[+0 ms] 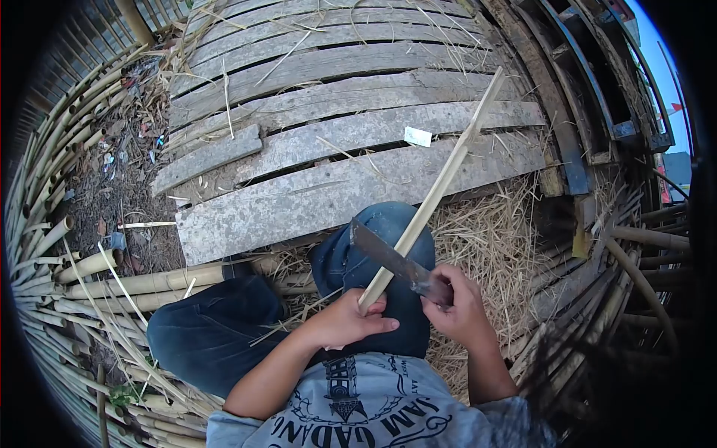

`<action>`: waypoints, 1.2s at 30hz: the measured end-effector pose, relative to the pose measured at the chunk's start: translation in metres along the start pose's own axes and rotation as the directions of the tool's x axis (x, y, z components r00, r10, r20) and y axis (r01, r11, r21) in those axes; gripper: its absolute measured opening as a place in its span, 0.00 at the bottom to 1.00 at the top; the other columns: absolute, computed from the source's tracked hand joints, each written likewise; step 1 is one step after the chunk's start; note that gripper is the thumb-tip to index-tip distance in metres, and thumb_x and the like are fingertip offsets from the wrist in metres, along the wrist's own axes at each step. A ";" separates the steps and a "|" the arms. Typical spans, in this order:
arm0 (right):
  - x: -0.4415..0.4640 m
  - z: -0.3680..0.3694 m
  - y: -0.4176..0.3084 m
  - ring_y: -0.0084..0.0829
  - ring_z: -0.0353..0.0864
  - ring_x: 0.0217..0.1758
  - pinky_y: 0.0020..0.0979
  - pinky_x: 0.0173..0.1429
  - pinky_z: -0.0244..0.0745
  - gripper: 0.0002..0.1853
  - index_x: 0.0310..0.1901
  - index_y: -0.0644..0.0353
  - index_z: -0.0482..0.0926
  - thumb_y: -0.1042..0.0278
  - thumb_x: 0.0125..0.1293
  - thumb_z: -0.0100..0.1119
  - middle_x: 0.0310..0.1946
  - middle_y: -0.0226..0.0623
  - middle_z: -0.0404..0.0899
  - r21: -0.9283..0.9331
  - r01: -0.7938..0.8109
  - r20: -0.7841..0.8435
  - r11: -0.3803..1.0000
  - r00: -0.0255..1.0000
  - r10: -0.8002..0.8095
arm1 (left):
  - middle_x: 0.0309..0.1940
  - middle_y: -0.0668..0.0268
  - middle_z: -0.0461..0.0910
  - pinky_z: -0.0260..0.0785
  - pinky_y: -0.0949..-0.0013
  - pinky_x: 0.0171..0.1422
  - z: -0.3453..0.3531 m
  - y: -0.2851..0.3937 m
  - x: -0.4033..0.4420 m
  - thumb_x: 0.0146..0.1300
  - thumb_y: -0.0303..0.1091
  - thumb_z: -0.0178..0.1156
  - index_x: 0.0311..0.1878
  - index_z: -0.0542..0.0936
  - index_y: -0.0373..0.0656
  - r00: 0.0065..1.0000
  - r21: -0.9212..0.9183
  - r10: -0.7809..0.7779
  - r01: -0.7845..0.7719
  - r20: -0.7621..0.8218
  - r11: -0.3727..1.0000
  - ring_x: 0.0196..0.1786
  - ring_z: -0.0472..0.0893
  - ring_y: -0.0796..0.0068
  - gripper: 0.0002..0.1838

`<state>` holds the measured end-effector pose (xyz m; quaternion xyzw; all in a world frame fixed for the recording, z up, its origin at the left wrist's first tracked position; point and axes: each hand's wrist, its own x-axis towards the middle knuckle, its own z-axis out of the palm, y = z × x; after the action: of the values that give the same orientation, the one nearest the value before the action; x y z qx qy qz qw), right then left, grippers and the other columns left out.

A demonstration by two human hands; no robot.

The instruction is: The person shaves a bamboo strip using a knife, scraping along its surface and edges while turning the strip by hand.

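A long pale bamboo strip (437,190) slants from my lap up and to the right over the wooden slats. My left hand (349,321) is wrapped round its lower end, the thumb pointing right. In my right hand (459,305) is the handle of a knife with a broad dark blade (381,250). The blade lies across the strip, a little above my left hand, its tip pointing up and left. Both hands are over my knee in dark jeans (403,328).
A slatted wooden platform (321,190) spreads ahead, with a loose board (209,158) and a small white piece (418,137) on it. Bamboo poles (164,281) lie at the left. Shavings (485,246) cover the ground at the right, near stacked pallets (571,97).
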<state>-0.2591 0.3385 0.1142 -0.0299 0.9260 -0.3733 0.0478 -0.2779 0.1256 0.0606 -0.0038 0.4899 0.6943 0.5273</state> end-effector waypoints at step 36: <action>0.038 -0.014 0.044 0.39 0.78 0.17 0.36 0.22 0.72 0.41 0.19 0.60 0.72 0.18 0.41 0.56 0.12 0.37 0.73 -0.399 0.268 0.129 0.877 0.963 -0.236 | 0.21 0.66 0.67 0.64 0.70 0.28 0.026 0.000 0.003 0.56 0.29 0.66 0.33 0.68 0.36 0.875 0.404 0.399 -0.271 -0.275 0.874 0.23 0.69 0.75 0.14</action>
<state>-0.2991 0.3770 0.0912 -0.1738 0.9695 -0.1708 0.0267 -0.2658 0.1452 0.0721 0.0538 0.6850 0.6649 0.2930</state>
